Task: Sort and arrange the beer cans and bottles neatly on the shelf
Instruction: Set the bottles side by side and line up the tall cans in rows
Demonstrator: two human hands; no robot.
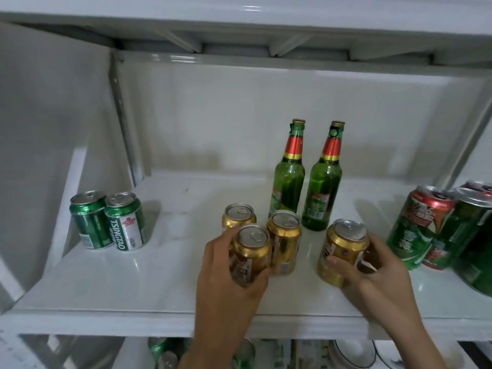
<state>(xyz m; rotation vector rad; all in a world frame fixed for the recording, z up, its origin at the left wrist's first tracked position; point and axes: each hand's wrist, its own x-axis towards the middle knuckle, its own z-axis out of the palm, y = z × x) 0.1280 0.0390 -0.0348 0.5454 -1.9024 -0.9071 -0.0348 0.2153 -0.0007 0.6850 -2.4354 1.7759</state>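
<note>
You are looking at a white shelf (111, 283) with drinks standing on it. Far to the left, two short green metal cans (107, 221) are standing side by side, touching, well apart from everything else.

Near the middle, your left hand (229, 278) is wrapping around a shiny gold metal can (250, 251), with your thumb on its left side and your fingers curling under its right side. The can is leaning a little toward you. A second gold can (238, 215) is standing just behind it, and a third gold can (284, 241) is standing just to its right, touching or nearly touching it.

Behind these cans, two tall green glass bottles (306, 177) with red and gold neck bands are standing upright, close together.

Further right, your right hand (372, 270) is holding a fourth gold can (343, 249), thumb in front and fingers around the back. This can is tilting too.

At the far right, a few bigger green and red cans (423, 230) are standing bunched together, partly cut off by the edge of the view.
</note>
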